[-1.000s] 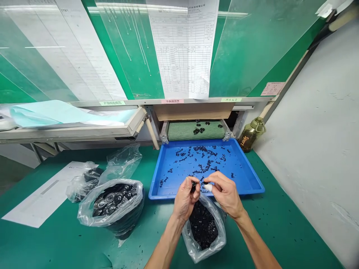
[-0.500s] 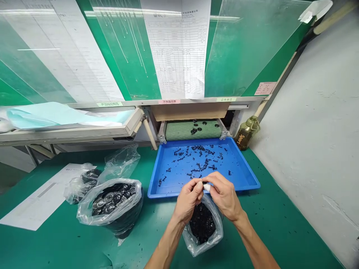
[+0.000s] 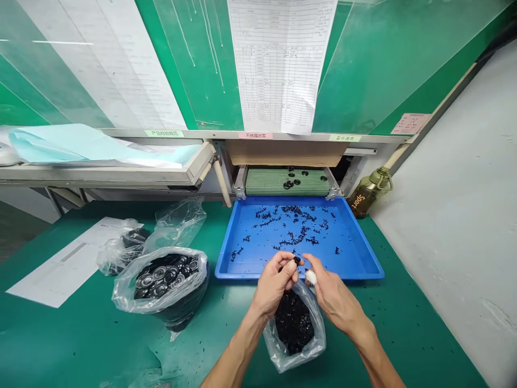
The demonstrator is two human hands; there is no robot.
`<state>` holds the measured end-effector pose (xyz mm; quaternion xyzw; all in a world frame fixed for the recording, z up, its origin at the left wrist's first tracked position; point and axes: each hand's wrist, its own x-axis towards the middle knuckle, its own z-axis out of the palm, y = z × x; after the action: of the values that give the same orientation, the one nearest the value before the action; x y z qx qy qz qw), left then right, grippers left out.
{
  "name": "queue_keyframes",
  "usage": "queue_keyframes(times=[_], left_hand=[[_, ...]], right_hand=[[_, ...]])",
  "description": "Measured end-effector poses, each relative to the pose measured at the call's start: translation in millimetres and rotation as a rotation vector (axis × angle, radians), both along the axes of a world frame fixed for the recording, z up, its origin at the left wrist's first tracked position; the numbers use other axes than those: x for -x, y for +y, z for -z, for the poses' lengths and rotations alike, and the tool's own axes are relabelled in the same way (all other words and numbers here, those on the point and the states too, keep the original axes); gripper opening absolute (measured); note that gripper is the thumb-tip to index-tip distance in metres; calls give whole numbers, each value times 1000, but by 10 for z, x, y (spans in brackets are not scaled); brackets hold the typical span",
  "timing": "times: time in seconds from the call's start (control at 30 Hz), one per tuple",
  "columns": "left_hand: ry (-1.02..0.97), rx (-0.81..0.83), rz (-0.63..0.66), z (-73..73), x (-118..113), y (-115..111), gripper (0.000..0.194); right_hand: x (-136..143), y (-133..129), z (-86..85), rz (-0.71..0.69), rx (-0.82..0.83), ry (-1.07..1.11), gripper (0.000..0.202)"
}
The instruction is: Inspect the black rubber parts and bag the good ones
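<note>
My left hand (image 3: 275,283) pinches a small black part (image 3: 297,260) above the front edge of a blue tray (image 3: 299,237). My right hand (image 3: 335,291) is just to the right of it, index finger and thumb apart with nothing visible between them. A white cover (image 3: 311,277) sits on the right thumb. Below both hands a clear plastic bag (image 3: 278,353) holds many small black pieces (image 3: 294,323). Small black bits (image 3: 299,234) are scattered over the tray. To the left, another clear bag (image 3: 121,293) is full of black ring-shaped parts (image 3: 165,275).
Behind the tray, a green conveyor belt (image 3: 262,183) carries several black discs. A green bottle (image 3: 368,194) stands by the right wall. At left are a paper sheet (image 3: 56,275), a smaller knotted bag (image 3: 121,250) and a raised shelf (image 3: 169,175). Black crumbs dot the green table (image 3: 226,334).
The fingers of my right hand have come away from the black part and moved slightly right. My left hand keeps hold of it. The view has tilted down a little.
</note>
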<state>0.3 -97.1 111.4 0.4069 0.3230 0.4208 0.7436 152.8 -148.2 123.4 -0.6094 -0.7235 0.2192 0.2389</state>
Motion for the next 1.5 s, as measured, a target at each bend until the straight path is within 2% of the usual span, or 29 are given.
queue_keyframes(times=[0.07, 0.2, 0.37, 0.5, 0.63, 0.77, 1.03, 1.27, 1.5], left_hand=[[25, -3, -1, 13, 12, 21, 24], [61, 25, -36, 34, 47, 67, 21], [103, 50, -81, 28, 82, 131, 14], [95, 75, -104, 13, 95, 171, 14], [116, 85, -113, 24, 107, 203, 20], [219, -10, -147, 51, 130, 217, 23], [470, -267, -221, 37, 170, 205, 22], [405, -208, -160, 31, 205, 199, 25], [374, -232, -208, 70, 204, 202, 18]], right_hand=[[18, 20, -21, 24, -50, -40, 45], [26, 73, -49, -19, -144, -113, 46], [13, 103, 6, 49, -114, -200, 45], [13, 149, 28, -19, -145, -120, 40], [38, 211, 37, -62, -221, -210, 41], [92, 247, 17, -40, -290, -334, 39], [183, 293, -11, -22, -304, -470, 39], [209, 303, -3, 8, -285, -466, 37], [229, 271, 18, -14, -294, -442, 38]])
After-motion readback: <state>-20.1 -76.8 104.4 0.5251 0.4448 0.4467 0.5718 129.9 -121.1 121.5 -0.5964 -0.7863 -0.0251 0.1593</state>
